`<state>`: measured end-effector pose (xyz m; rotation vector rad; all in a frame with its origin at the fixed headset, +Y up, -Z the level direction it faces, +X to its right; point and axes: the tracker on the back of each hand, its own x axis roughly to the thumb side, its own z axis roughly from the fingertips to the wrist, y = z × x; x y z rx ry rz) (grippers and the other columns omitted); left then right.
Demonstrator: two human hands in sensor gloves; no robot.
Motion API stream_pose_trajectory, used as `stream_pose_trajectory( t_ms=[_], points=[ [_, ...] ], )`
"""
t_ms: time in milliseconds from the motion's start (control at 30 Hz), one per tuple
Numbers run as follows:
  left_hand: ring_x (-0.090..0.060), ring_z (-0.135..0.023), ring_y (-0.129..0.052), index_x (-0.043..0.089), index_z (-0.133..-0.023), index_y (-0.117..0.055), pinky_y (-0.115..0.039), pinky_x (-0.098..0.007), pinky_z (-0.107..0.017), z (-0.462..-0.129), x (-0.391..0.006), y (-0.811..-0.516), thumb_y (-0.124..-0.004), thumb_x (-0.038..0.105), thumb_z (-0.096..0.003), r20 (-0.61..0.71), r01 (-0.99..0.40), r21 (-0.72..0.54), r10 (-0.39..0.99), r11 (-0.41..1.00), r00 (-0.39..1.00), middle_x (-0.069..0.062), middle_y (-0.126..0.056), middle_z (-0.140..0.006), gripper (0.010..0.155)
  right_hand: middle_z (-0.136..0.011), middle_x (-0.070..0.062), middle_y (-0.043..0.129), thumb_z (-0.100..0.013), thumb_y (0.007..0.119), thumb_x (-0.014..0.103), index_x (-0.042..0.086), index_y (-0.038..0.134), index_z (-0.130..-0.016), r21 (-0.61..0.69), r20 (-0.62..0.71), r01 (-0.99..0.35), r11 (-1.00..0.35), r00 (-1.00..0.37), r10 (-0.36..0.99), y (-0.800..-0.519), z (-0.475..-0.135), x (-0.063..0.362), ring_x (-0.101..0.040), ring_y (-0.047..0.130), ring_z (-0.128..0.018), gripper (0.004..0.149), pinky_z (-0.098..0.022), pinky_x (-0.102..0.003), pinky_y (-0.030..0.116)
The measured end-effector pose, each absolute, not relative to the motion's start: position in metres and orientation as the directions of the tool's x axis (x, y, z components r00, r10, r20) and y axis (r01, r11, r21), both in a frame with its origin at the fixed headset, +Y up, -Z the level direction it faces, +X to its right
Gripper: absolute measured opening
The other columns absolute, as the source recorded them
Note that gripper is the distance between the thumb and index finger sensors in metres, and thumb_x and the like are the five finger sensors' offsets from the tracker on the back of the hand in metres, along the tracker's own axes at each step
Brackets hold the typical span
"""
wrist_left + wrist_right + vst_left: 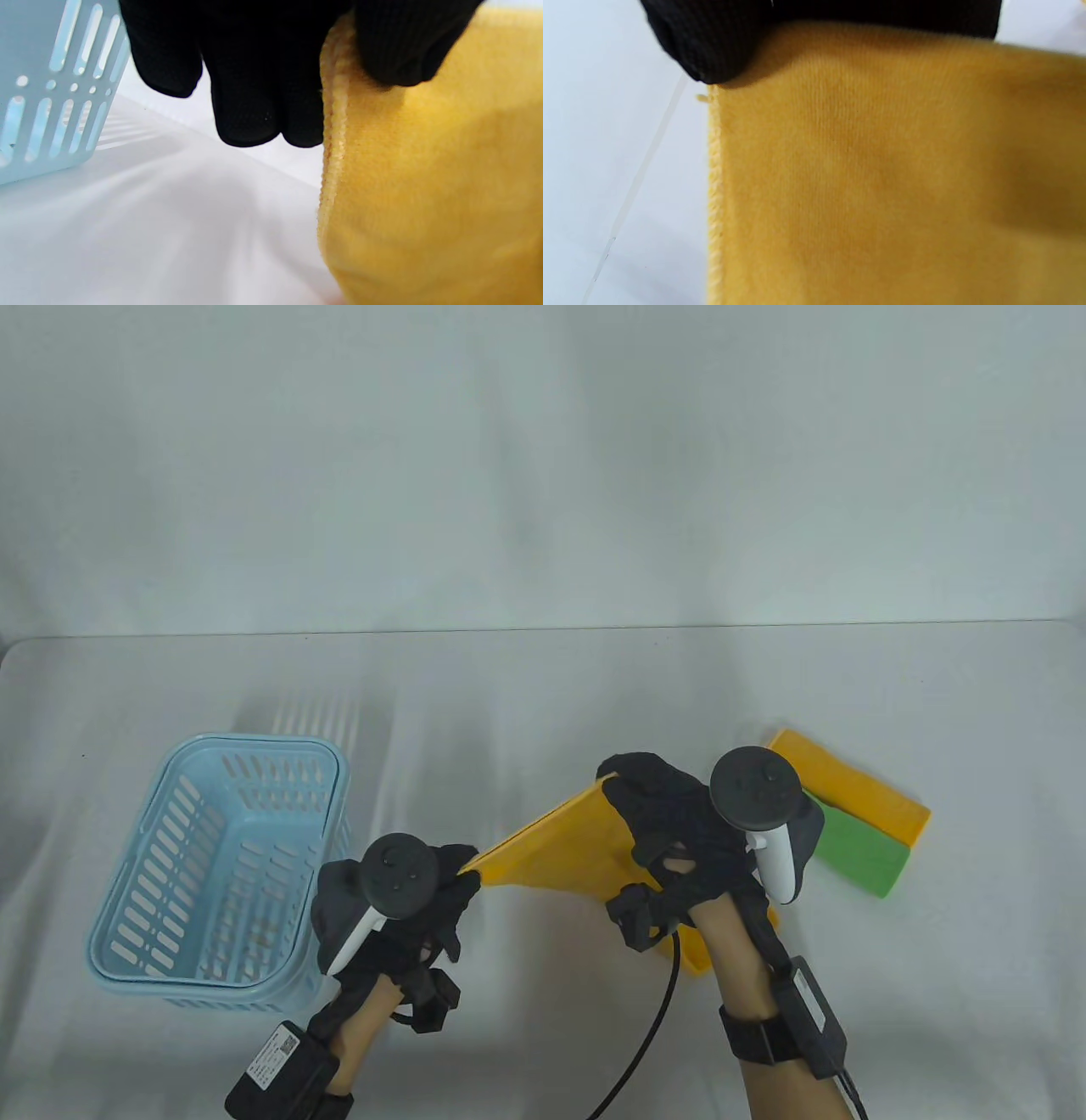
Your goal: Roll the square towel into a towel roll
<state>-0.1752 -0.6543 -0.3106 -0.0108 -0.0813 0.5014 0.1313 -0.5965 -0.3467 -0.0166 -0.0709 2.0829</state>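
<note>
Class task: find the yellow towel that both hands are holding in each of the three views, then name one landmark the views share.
Table view: yellow towel, centre, stretched between left hand and right hand.
Left wrist view: right half, edge pinched.
Right wrist view: centre and right.
Shared landmark: the towel's stitched edge.

Black knit gloves on the left hand (424, 899) and right hand (679, 831); round dark trackers with white handles; black wrist straps carrying small boxes; a black cable trailing.
</note>
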Motion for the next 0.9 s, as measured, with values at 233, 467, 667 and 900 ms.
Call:
stream_pose_trajectory(
  t_ms=[233,467,667,900],
  points=[
    [-0.023,-0.079,-0.1,0.033,-0.084,-0.087,-0.074,-0.052,-0.067,-0.311,-0.187,-0.632,-0.079,0.045,-0.0402,0.111,-0.607,-0.024,0.606,0.794,0.788,0.008,-0.096,-0.084,0.046,-0.071,0.002,0.094,-0.035,0.082,0.043,0.035,0.087,-0.073,-0.095,0.053,-0.889,-0.447,-0.453,0.89,-0.581,-0.337,0.139,-0.028,0.093,-0.064,0.039,-0.054,-0.052,0.074],
    [-0.025,-0.083,-0.095,0.034,-0.085,-0.087,-0.072,-0.054,-0.068,-0.317,-0.192,-0.591,-0.079,0.045,-0.0409,0.214,-0.677,-0.081,0.676,0.732,0.705,0.005,-0.09,-0.09,0.046,-0.071,0.002,0.094,-0.036,0.082,0.043,0.035,0.087,-0.073,-0.114,0.071,-0.896,-0.429,-0.438,0.896,-0.555,-0.334,0.151,-0.028,0.093,-0.064,0.039,-0.054,-0.052,0.074],
    [-0.025,-0.083,-0.096,0.034,-0.085,-0.087,-0.072,-0.054,-0.068,-0.328,-0.193,-0.533,-0.079,0.045,-0.0408,0.249,-0.705,-0.056,0.694,0.707,0.676,0.005,-0.091,-0.091,0.046,-0.076,0.002,0.093,-0.036,0.081,0.042,0.035,0.086,-0.074,-0.052,0.052,-0.896,-0.441,-0.443,0.895,-0.513,-0.338,0.161,-0.029,0.092,-0.069,0.039,-0.055,-0.053,0.073],
    [-0.024,-0.079,-0.099,0.034,-0.085,-0.087,-0.073,-0.054,-0.068,-0.329,-0.193,-0.484,-0.079,0.045,-0.0411,0.29,-0.78,-0.071,0.761,0.622,0.58,0.006,-0.095,-0.086,0.046,-0.076,0.002,0.094,-0.037,0.079,0.042,0.035,0.083,-0.076,-0.018,0.076,-0.922,-0.388,-0.388,0.918,-0.476,-0.323,0.169,-0.029,0.094,-0.068,0.039,-0.055,-0.053,0.074]
  ],
)
